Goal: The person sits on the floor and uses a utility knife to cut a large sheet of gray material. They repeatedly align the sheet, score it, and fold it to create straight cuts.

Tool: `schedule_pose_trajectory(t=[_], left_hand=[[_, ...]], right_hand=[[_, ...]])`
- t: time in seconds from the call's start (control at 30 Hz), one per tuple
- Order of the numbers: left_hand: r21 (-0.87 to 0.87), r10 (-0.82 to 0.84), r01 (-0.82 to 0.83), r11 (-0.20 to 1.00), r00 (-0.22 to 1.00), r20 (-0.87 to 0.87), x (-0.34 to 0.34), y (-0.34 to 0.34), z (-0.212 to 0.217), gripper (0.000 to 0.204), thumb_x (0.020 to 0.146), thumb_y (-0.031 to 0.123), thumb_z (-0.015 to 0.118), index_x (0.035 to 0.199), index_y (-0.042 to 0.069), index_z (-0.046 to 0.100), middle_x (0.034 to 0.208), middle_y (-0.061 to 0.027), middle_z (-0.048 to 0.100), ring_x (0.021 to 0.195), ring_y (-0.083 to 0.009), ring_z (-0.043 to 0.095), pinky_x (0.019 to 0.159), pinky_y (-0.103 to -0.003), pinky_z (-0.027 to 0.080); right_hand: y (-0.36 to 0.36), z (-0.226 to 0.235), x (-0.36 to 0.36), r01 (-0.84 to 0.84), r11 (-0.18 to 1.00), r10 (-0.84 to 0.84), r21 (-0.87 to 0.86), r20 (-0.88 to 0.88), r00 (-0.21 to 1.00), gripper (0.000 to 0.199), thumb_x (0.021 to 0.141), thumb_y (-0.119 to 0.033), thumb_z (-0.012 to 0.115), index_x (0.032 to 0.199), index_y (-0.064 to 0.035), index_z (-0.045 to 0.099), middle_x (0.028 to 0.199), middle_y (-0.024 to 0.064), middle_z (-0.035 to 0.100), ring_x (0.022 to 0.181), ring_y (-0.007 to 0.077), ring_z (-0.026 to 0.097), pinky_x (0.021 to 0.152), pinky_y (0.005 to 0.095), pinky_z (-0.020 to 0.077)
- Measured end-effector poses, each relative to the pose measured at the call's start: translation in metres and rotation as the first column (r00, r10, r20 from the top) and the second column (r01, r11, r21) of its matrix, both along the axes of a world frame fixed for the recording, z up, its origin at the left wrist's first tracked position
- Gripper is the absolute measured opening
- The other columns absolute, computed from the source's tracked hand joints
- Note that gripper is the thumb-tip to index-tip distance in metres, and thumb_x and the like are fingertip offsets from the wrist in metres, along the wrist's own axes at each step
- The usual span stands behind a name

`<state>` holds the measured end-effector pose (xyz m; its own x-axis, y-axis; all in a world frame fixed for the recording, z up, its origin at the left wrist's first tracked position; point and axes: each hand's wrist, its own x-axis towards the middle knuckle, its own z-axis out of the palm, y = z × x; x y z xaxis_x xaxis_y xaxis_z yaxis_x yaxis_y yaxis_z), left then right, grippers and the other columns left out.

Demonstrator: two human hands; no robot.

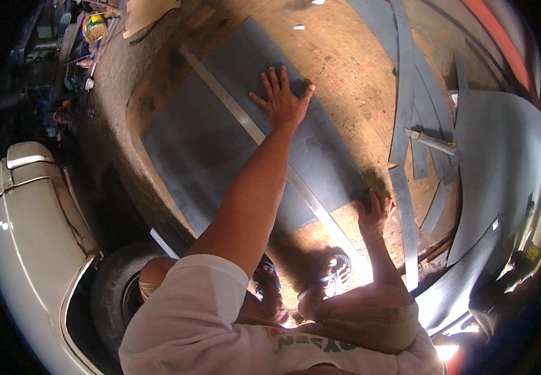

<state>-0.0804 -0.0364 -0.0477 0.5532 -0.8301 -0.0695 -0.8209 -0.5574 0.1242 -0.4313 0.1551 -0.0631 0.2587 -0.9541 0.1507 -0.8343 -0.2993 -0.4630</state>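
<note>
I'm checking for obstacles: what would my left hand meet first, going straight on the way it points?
The left hand would probably first cross the edge of the sheet under it, then bare board, though depth is unclear.

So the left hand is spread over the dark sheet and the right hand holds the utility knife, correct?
No: the utility knife isn't in the right hand; the head view shows it lying on the dark strips at right. The left hand is indeed spread over the dark sheet.
</note>
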Motion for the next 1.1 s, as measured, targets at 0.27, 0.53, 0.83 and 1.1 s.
schedule_pose_trajectory(t=[0.27,0.53,0.83,1.1], left_hand=[[-0.01,0.013,-0.014,1.0,1.0,-0.014,0.003,0.001,-0.002,0.112,0.084,0.094,0.034,0.167,0.021,0.019,0.174,-0.0098,0.015,0.161,-0.0297,0.009,0.121,-0.075,0.003],[-0.064,0.012,-0.009,0.998,0.999,0.05,0.001,-0.006,-0.014,0.109,0.085,0.091,0.043,0.167,0.023,0.02,0.173,-0.0106,0.018,0.161,-0.0324,0.009,0.12,-0.077,0.005],[-0.159,-0.028,0.034,0.987,0.999,0.041,0.011,-0.001,-0.029,0.109,0.085,0.091,0.042,0.166,0.022,0.022,0.173,-0.0107,0.019,0.16,-0.034,0.013,0.118,-0.08,0.007],[-0.142,-0.055,0.072,0.987,0.99,0.127,0.013,0.001,-0.03,0.11,0.085,0.093,0.038,0.165,0.02,0.022,0.171,-0.011,0.02,0.159,-0.0329,0.016,0.116,-0.08,0.013]], right_hand=[[-0.002,0.004,0.004,-0.011,0.999,0.011,-0.046,0.008,1.0,0.061,0.083,-0.046,0.084,0.127,-0.007,0.069,0.115,0.0136,0.062,0.11,0.0362,0.056,0.097,0.0545,0.0409],[0.002,-0.003,0.0,0.006,1.0,-0.006,-0.019,-0.003,1.0,0.063,0.078,-0.04,0.087,0.131,-0.0108,0.067,0.121,0.0141,0.061,0.116,0.0378,0.054,0.1,0.0549,0.0403],[-0.004,0.005,0.004,-0.014,1.0,0.013,0.025,0.059,0.998,0.058,0.078,-0.037,0.087,0.124,-0.0058,0.07,0.116,0.0154,0.06,0.114,0.0364,0.055,0.1,0.0582,0.039],[-0.004,0.009,0.005,-0.027,1.0,0.028,-0.013,0.085,0.996,0.06,0.077,-0.036,0.088,0.124,-0.0044,0.069,0.112,0.0145,0.061,0.104,0.0344,0.056,0.096,0.0542,0.0399]])
